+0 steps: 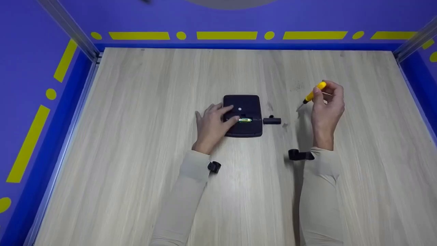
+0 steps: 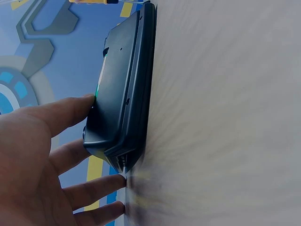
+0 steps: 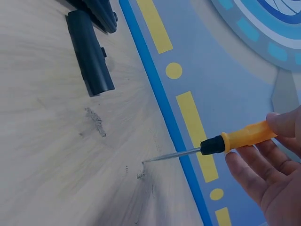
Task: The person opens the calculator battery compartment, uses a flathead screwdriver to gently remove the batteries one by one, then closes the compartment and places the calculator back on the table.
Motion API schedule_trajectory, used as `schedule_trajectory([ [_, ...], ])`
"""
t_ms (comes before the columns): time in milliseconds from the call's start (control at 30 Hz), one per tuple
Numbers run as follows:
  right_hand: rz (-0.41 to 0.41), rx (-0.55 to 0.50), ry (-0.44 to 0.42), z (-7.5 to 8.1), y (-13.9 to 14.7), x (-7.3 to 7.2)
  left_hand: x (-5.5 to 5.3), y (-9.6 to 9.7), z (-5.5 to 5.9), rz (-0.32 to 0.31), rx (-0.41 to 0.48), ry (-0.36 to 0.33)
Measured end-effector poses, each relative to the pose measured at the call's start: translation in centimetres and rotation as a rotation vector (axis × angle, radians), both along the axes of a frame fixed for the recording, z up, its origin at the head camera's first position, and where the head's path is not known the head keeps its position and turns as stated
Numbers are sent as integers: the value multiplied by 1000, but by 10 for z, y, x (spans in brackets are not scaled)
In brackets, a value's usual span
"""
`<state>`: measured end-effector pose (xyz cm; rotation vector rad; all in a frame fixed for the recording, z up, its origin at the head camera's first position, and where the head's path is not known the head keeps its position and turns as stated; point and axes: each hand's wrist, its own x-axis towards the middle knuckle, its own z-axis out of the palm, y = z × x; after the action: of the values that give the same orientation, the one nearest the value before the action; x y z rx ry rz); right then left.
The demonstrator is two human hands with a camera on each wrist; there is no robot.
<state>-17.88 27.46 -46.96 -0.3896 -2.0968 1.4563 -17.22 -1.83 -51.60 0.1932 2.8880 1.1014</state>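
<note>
Yellow screwdriver (image 1: 313, 93) slants tip down leftward, pinched by right grip (image 1: 327, 112); spread left grip (image 1: 212, 127) touches black device (image 1: 251, 106).

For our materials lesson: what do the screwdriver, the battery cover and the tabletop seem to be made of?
Screwdriver: handle probably smooth yellow plastic, judging by its even colour; shaft apparently metal, grey with a sheen.
Battery cover: likely satin black plastic, since its tab looks moulded on.
Tabletop: pale, satin wood or wood-print laminate; grain shows, but not which.
</note>
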Motion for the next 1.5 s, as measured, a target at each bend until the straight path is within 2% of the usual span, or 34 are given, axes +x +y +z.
schedule_trajectory([
  [133,20,-1,-25,6,-4,3,1,0,0,-6,13,11],
  [333,34,27,-39,-4,-1,-3,1,-1,0,-8,18,17],
  [567,116,49,6,-11,0,-7,1,-2,0,-5,16,10],
  [867,212,52,87,-10,-7,-4,2,-2,0,-8,11,0],
  [1200,315,45,70,-5,-18,-4,1,-1,-1,-15,-6,6],
  [1500,353,65,67,-2,-26,-3,1,-1,1,-12,-3,-6],
])
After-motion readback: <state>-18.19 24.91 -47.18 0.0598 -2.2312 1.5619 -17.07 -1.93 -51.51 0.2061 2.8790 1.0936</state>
